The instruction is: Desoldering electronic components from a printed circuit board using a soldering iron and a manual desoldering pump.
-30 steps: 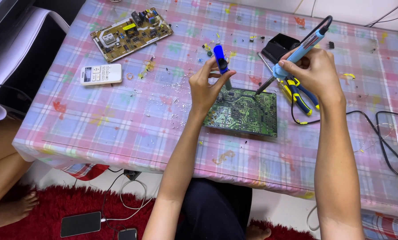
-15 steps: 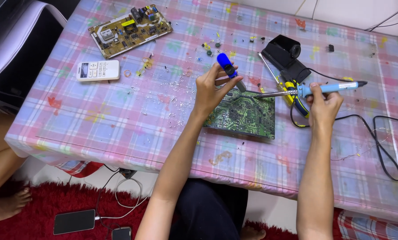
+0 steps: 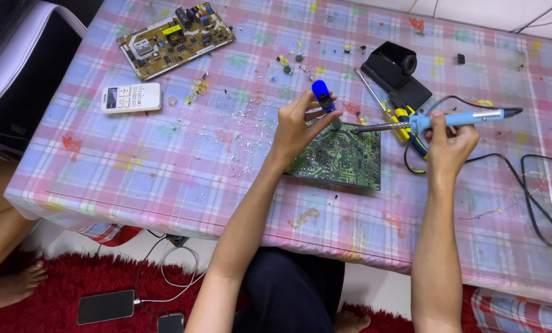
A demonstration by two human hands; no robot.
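A green circuit board (image 3: 340, 161) lies solder side up on the pink checked tablecloth (image 3: 165, 179). My left hand (image 3: 297, 123) grips a blue desoldering pump (image 3: 323, 98), held upright with its tip on the board's far edge. In my right hand (image 3: 450, 139) is a blue soldering iron (image 3: 448, 118), held level. Its metal tip (image 3: 362, 129) points left and nearly meets the pump's tip over the board.
A yellow circuit board (image 3: 174, 38) and a white remote control (image 3: 131, 97) lie at the far left. A black iron stand (image 3: 396, 71) and yellow-handled screwdrivers (image 3: 405, 117) sit behind the board. A black cable (image 3: 535, 203) loops at right. Phones lie on the red rug (image 3: 106, 306).
My right hand has swung the soldering iron down from a raised tilt to level, bringing its tip to the board's far edge. My left hand keeps the pump at the board.
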